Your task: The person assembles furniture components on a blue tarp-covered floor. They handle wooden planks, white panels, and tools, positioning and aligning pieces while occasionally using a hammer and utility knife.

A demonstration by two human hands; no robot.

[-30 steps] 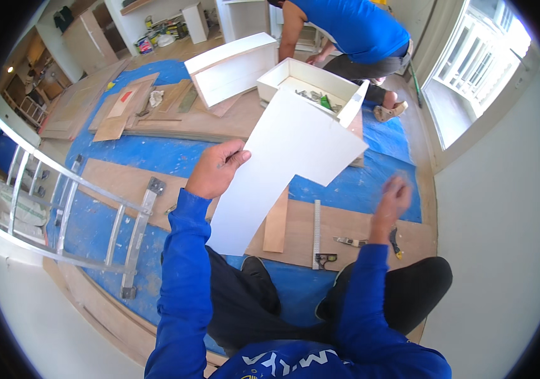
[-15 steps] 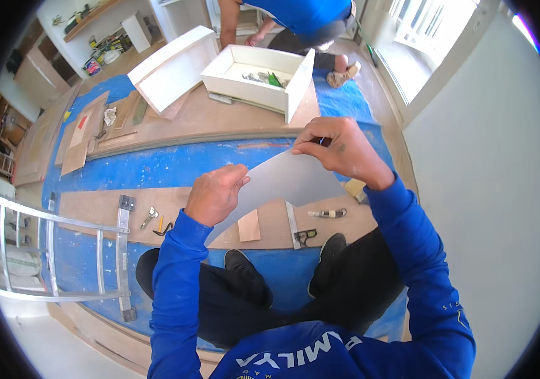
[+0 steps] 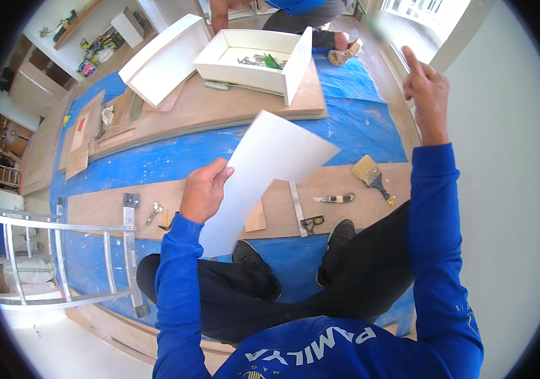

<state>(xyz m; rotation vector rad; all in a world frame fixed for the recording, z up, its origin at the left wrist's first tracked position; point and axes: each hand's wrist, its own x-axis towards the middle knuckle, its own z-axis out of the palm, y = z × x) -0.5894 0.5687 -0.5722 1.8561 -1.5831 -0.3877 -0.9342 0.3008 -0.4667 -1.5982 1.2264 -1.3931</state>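
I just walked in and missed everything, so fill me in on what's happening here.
The person wearing the camera grips a white sheet in the left hand. The right hand is raised, apart from the sheet. On the board before them lie a metal square, a knife and a paintbrush. Beyond, a white box sits on stacked boards, near another person.

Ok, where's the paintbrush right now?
In the head view, the paintbrush lies right of centre, near the right end of the long brown board, just right of the utility knife.
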